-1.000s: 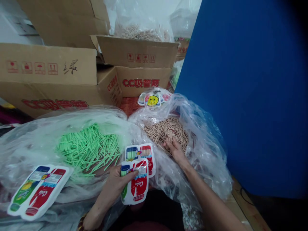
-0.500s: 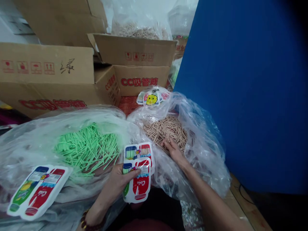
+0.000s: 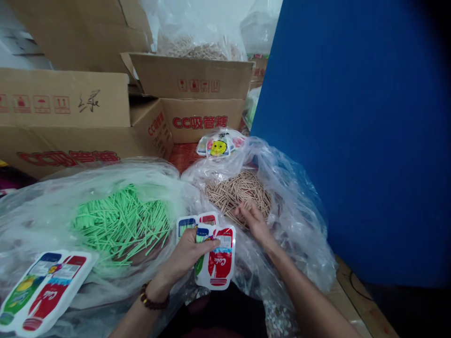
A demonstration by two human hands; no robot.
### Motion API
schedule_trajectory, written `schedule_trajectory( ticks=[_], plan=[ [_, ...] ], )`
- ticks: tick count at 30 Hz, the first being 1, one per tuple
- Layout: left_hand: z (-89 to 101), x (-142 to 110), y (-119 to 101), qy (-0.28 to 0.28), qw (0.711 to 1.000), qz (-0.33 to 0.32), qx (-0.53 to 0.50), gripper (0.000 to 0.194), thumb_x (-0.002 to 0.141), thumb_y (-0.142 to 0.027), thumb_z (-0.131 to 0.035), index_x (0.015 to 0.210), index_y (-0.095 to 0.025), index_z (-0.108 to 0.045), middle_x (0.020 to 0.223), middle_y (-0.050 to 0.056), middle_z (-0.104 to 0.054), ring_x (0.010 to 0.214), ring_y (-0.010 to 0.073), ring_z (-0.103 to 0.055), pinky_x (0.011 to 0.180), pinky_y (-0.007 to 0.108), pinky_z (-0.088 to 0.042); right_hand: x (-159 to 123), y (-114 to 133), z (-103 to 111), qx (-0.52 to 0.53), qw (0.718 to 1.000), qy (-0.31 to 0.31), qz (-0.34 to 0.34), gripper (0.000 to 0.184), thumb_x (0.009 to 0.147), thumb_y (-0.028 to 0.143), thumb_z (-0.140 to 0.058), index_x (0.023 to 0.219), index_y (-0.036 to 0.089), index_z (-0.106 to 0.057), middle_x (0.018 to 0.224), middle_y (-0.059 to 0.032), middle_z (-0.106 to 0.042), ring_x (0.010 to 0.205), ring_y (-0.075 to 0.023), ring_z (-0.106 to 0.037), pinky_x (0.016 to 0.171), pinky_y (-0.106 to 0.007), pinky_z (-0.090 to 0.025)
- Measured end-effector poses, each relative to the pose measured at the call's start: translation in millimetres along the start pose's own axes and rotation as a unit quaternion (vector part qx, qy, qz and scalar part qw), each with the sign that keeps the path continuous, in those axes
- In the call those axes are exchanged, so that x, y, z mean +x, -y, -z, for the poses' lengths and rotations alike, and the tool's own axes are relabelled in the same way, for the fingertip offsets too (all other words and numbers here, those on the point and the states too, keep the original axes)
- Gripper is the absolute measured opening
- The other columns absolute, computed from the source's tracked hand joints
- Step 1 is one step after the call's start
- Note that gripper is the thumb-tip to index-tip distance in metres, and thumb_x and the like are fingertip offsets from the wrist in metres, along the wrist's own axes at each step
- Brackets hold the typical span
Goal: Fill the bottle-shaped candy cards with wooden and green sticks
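My left hand (image 3: 192,253) grips a bottle-shaped candy pack (image 3: 221,263), printed with a red cola bottle and a green one, thumb across its front. Behind it lies a similar pack (image 3: 186,224), partly covered, with green sticks showing in its window. My right hand (image 3: 252,218) is at the near edge of a heap of thin brown candy sticks (image 3: 243,185), its fingers bent together on some of them; how many is hidden. The heap lies in an opened clear plastic bag (image 3: 299,206). Left of it, green candy sticks (image 3: 123,220) fill another opened bag (image 3: 45,206).
Another cola-printed pack (image 3: 45,291) lies at the lower left. Several packs with a yellow smiley (image 3: 218,148) sit behind the brown sticks. Cardboard boxes (image 3: 70,136) stand along the back, and a tall blue panel (image 3: 345,141) borders the right side.
My left hand has moved right with its pack, towards my right hand, covering more of the pack behind. My right hand has stayed at the brown sticks, fingers working there. The view has shifted slightly.
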State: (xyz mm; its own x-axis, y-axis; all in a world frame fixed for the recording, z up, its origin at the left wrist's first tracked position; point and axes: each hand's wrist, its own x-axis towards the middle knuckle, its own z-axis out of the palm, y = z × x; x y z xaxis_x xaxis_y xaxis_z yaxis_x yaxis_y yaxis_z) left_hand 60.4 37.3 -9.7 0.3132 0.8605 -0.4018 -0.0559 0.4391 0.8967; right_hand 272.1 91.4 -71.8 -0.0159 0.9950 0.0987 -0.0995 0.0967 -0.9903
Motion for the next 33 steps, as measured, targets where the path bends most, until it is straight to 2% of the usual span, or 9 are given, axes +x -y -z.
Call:
schedule_trajectory(
  ticks=[2,4,7,10,12,16,22,27,33],
  plan=[
    [0.8,-1,2,-0.004,1.0,0.003,-0.003,0.021,0.07,-0.029,-0.076,0.082,-0.012,-0.073,0.076,0.005,-0.075,0.066,0.0162,-0.065,0.062,0.024,-0.05,-9,-13,-1,-0.067,0.997,0.04,-0.019,0.021,0.085,0.045,-0.057,0.088,0.024,-0.061,0.084,-0.0007,-0.065,0.083,-0.0183,-0.058,0.084,-0.033,-0.044],
    [2.7,-2,3,0.0,1.0,0.009,0.002,0.022,0.071,-0.029,-0.076,0.085,-0.012,-0.073,0.078,0.005,-0.075,0.067,0.0164,-0.066,0.063,0.024,-0.051,-12,-21,-2,-0.1,0.993,0.053,-0.023,0.022,0.087,0.045,-0.054,0.089,0.024,-0.061,0.084,-0.001,-0.064,0.083,-0.0183,-0.057,0.084,-0.033,-0.044],
    [5.2,-1,1,0.009,1.0,0.009,0.021,0.022,0.071,-0.029,-0.075,0.084,-0.012,-0.073,0.078,0.005,-0.075,0.066,0.0161,-0.065,0.063,0.024,-0.05,-7,-15,-1,-0.03,0.999,0.024,-0.016,0.022,0.086,0.044,-0.056,0.087,0.023,-0.06,0.08,-0.0001,-0.063,0.081,-0.0183,-0.058,0.084,-0.034,-0.045],
    [5.7,4,-2,0.018,0.999,-0.009,0.045,0.021,0.07,-0.029,-0.075,0.082,-0.012,-0.072,0.076,0.004,-0.073,0.065,0.0154,-0.063,0.062,0.024,-0.048,1,13,-4,0.114,0.993,-0.023,-0.002,0.017,0.083,0.04,-0.062,0.089,0.025,-0.058,0.076,0.0028,-0.062,0.078,-0.0176,-0.062,0.085,-0.036,-0.046],
    [4.4,9,-3,0.034,0.998,-0.016,0.05,0.022,0.07,-0.029,-0.075,0.083,-0.012,-0.071,0.076,0.004,-0.072,0.064,0.0151,-0.062,0.062,0.024,-0.048,2,39,-11,0.219,0.975,-0.039,0.009,0.014,0.083,0.036,-0.063,0.091,0.026,-0.057,0.075,0.0042,-0.061,0.076,-0.0169,-0.064,0.087,-0.038,-0.047],
    [-2.4,19,-6,0.075,0.996,-0.03,0.046,0.02,0.072,-0.029,-0.075,0.081,-0.013,-0.069,0.073,0.002,-0.069,0.063,0.0137,-0.06,0.062,0.023,-0.045,-4,78,-30,0.294,0.954,-0.025,0.041,0.009,0.086,0.03,-0.061,0.09,0.025,-0.055,0.072,0.0047,-0.06,0.072,-0.0154,-0.066,0.094,-0.04,-0.046],
    [-13.9,26,-12,0.089,0.994,-0.063,0.031,0.023,0.07,-0.027,-0.076,0.087,-0.013,-0.071,0.078,0.002,-0.069,0.069,0.0146,-0.06,0.067,0.024,-0.046,-10,88,-46,0.273,0.96,-0.022,0.054,0.008,0.087,0.032,-0.057,0.09,0.026,-0.052,0.068,0.005,-0.057,0.075,-0.0159,-0.067,0.094,-0.04,-0.047],
    [-17.5,30,-13,0.081,0.995,-0.062,0.011,0.035,0.068,-0.026,-0.078,0.099,-0.014,-0.071,0.081,0.003,-0.071,0.071,0.0166,-0.063,0.067,0.025,-0.047,-11,82,-42,0.196,0.98,-0.017,0.035,0.011,0.088,0.037,-0.054,0.089,0.026,-0.052,0.07,0.0035,-0.06,0.078,-0.0175,-0.068,0.09,-0.038,-0.05],
    [-19.5,34,-13,0.083,0.995,-0.056,0.001,0.031,0.067,-0.029,-0.078,0.094,-0.014,-0.072,0.08,0.002,-0.072,0.07,0.0171,-0.064,0.065,0.025,-0.048,-14,75,-36,0.196,0.98,-0.013,0.017,0.011,0.088,0.036,-0.055,0.094,0.027,-0.053,0.07,0.0037,-0.063,0.078,-0.0176,-0.068,0.087,-0.036,-0.051]
  ],
)
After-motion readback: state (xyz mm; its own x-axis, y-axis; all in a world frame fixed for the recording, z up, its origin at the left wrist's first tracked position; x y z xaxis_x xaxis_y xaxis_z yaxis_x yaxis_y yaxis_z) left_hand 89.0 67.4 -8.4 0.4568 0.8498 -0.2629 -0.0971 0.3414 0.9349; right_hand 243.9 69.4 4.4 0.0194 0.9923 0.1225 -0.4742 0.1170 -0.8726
